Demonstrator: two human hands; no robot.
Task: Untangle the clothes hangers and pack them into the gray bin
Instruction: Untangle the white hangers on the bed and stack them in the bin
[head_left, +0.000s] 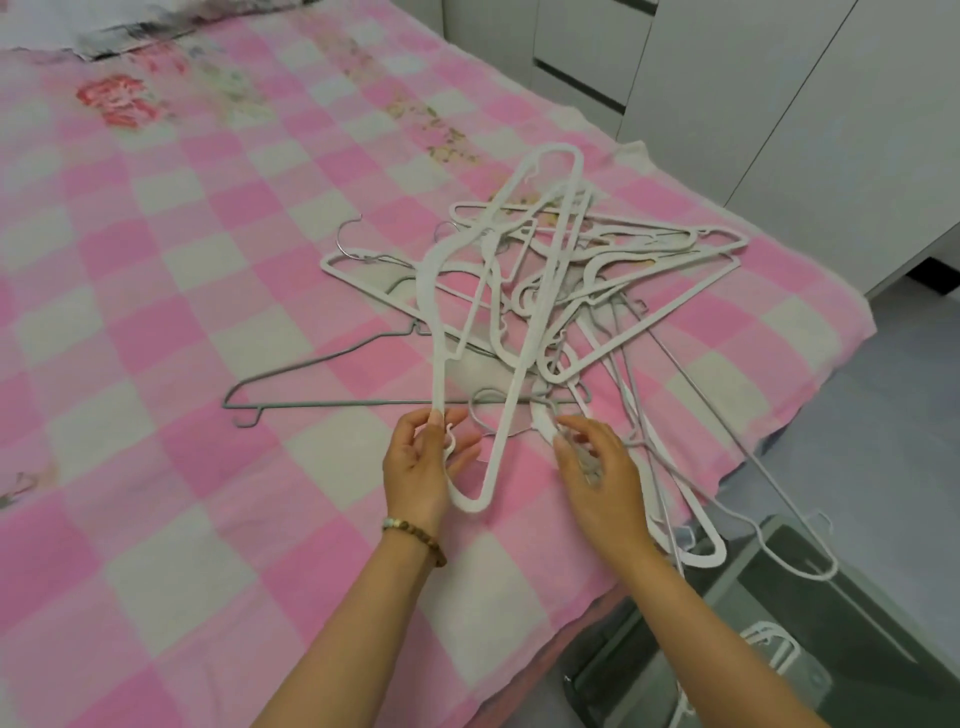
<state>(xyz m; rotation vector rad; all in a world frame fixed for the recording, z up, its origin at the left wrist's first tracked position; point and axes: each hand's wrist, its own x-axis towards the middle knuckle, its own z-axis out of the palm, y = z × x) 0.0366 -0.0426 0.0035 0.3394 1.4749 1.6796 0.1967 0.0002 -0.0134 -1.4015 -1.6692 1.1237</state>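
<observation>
Both hands on the hanger tangle, bed edge, gray bin below right.

Left hand (421, 462) pinches the near corner of a long white hanger (440, 364). Right hand (597, 467) has its fingers curled on a strand of the hanger tangle (545, 291), which lies on the bed (156, 312). Advise pinning the heap with the right while drawing the white hanger toward the open bed at left. Several hangers overhang the bed edge above the gray bin (857, 639), which already holds a few, so a snag may drag them off.
</observation>
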